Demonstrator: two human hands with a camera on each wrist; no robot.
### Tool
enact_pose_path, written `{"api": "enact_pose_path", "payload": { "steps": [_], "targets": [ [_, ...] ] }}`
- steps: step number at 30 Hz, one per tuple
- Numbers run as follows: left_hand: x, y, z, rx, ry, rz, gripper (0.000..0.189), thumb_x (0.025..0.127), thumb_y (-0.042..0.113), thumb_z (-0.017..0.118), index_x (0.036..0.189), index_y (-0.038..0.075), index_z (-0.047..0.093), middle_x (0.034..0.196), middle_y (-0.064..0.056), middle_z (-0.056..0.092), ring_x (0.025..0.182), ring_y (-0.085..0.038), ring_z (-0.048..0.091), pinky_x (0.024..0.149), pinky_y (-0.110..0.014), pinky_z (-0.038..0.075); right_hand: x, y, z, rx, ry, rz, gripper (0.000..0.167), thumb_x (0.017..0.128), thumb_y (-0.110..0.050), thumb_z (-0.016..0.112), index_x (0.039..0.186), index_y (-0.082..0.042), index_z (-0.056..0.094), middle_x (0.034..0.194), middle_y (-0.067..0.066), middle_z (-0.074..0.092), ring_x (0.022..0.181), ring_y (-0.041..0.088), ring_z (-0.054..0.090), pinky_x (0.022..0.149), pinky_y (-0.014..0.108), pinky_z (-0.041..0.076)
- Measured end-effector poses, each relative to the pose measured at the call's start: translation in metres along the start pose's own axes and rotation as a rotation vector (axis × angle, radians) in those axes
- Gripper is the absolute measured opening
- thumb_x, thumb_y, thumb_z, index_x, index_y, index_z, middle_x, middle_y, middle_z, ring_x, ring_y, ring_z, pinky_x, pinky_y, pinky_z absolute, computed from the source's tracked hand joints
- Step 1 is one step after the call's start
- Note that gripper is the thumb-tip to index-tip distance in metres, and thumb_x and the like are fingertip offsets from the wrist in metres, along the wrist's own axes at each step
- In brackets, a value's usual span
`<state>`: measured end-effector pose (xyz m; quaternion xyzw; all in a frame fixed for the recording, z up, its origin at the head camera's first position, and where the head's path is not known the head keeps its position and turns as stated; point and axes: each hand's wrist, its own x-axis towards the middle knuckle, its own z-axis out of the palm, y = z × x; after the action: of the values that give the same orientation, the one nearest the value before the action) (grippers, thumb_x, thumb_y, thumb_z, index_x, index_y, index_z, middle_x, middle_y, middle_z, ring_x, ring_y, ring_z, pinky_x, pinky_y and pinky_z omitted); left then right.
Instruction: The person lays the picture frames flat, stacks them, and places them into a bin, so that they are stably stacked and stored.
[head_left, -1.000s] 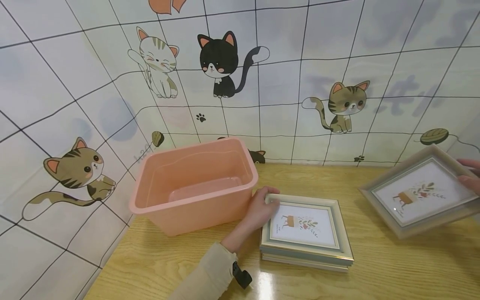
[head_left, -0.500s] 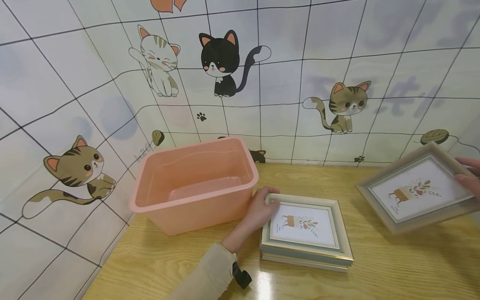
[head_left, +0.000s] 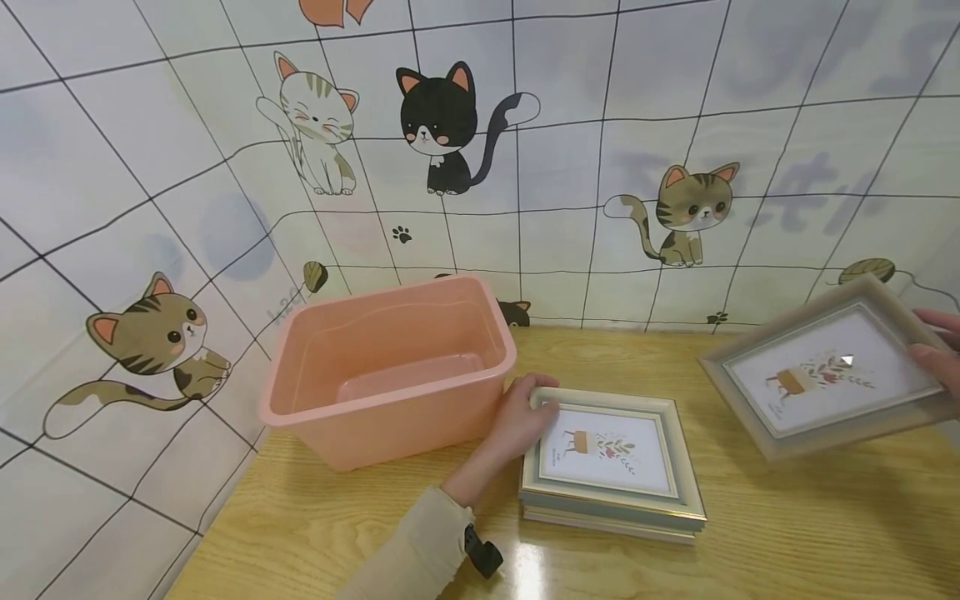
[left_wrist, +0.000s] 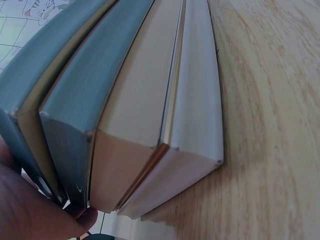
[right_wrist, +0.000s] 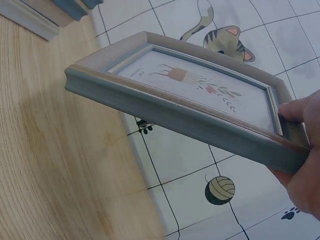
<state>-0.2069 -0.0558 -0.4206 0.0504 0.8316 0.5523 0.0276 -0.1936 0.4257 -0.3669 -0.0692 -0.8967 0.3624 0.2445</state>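
In the head view my left hand (head_left: 525,417) holds the left edge of a stack of picture frames (head_left: 611,454), thumb over the top one and fingers at the far left corner. Seen from the left wrist, the stacked frames (left_wrist: 130,100) show blue, beige and white sides, and the left hand (left_wrist: 40,205) grips near a corner of the upper ones. Off to the right, my right hand (head_left: 941,342) pinches one end of a single picture frame (head_left: 825,375), tilted and raised above the table. Its thumb presses the front border in the right wrist view; the other fingers are behind.
A pink plastic bin (head_left: 390,408) stands left of the stack with nothing visible inside. The wood-grain table (head_left: 615,354) meets a wall covering (head_left: 570,208) printed with cats and grid lines at the back and left.
The picture frame in my right hand has shifted a little left and up, turning slightly. My left hand and the stack stay in place.
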Motion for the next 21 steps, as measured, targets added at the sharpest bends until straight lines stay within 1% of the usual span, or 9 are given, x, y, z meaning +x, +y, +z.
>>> {"api": "enact_pose_path", "payload": {
  "steps": [2,4,6,9,12,16,17,20,21],
  "targets": [
    [0.0,-0.001,0.0,0.001,0.001,0.005,0.027,0.096,0.014,0.066,0.123,0.015,0.068,0.126,-0.005,0.06,0.12,-0.025,0.053,0.108,-0.049,0.039,-0.004,-0.01,0.0,0.001,0.007,-0.006,0.055,0.109,-0.022,0.049,0.161,-0.029,0.033,0.154,0.031,0.039,0.079,-0.024,0.035,0.056,0.003,0.037],
    [-0.001,-0.001,0.0,0.004,0.002,0.01,0.028,0.096,0.014,0.067,0.123,0.015,0.068,0.125,-0.005,0.06,0.119,-0.024,0.053,0.108,-0.049,0.039,-0.008,-0.018,0.001,-0.015,0.025,-0.022,0.053,0.108,-0.022,0.05,0.16,-0.026,0.036,0.151,0.033,0.042,0.081,-0.024,0.035,0.059,0.001,0.036],
    [-0.001,-0.002,-0.001,0.006,0.002,0.013,0.028,0.095,0.014,0.067,0.123,0.016,0.068,0.124,-0.005,0.059,0.118,-0.024,0.053,0.107,-0.048,0.04,-0.011,-0.026,0.001,-0.036,0.036,-0.028,0.052,0.108,-0.023,0.051,0.159,-0.026,0.038,0.15,0.035,0.042,0.084,-0.024,0.033,0.063,0.0,0.033],
    [-0.001,-0.002,-0.001,0.007,0.0,0.016,0.027,0.095,0.015,0.067,0.123,0.016,0.068,0.122,-0.004,0.059,0.116,-0.024,0.053,0.106,-0.048,0.04,-0.015,-0.033,0.001,-0.042,0.042,-0.04,0.051,0.108,-0.023,0.051,0.158,-0.025,0.04,0.151,0.031,0.043,0.09,-0.025,0.033,0.068,-0.001,0.03],
    [-0.001,-0.003,-0.001,0.005,-0.002,0.018,0.027,0.095,0.015,0.067,0.122,0.016,0.068,0.122,-0.004,0.059,0.116,-0.024,0.053,0.106,-0.048,0.04,-0.018,-0.037,0.001,-0.019,0.022,-0.035,0.052,0.109,-0.023,0.051,0.159,-0.029,0.038,0.156,0.024,0.041,0.092,-0.025,0.033,0.071,-0.001,0.029],
    [-0.002,-0.003,-0.001,-0.001,-0.003,0.021,0.028,0.095,0.015,0.067,0.123,0.015,0.068,0.122,-0.004,0.059,0.117,-0.024,0.053,0.106,-0.048,0.04,-0.021,-0.04,0.001,0.013,-0.018,-0.035,0.054,0.109,-0.022,0.05,0.16,-0.03,0.036,0.157,0.024,0.039,0.089,-0.023,0.035,0.07,-0.001,0.032],
    [-0.002,-0.003,-0.001,-0.001,-0.003,0.023,0.028,0.095,0.015,0.067,0.123,0.015,0.068,0.122,-0.004,0.059,0.117,-0.024,0.053,0.106,-0.048,0.04,-0.022,-0.042,0.002,0.014,-0.025,-0.034,0.054,0.109,-0.022,0.05,0.16,-0.03,0.035,0.157,0.025,0.038,0.092,-0.024,0.038,0.073,-0.001,0.034],
    [-0.002,-0.002,-0.001,0.0,0.001,0.025,0.028,0.095,0.015,0.067,0.123,0.015,0.068,0.122,-0.005,0.059,0.116,-0.024,0.053,0.106,-0.048,0.04,-0.024,-0.046,0.001,-0.008,-0.04,-0.016,0.055,0.109,-0.025,0.049,0.161,-0.032,0.032,0.158,0.025,0.036,0.098,-0.025,0.037,0.074,0.0,0.033],
    [-0.002,-0.002,-0.001,-0.002,0.002,0.024,0.028,0.095,0.015,0.067,0.123,0.015,0.068,0.122,-0.005,0.059,0.116,-0.024,0.053,0.106,-0.048,0.04,-0.025,-0.049,0.001,-0.005,-0.046,-0.01,0.055,0.109,-0.025,0.05,0.161,-0.033,0.031,0.158,0.028,0.035,0.098,-0.024,0.036,0.074,-0.001,0.033]
  ]
}}
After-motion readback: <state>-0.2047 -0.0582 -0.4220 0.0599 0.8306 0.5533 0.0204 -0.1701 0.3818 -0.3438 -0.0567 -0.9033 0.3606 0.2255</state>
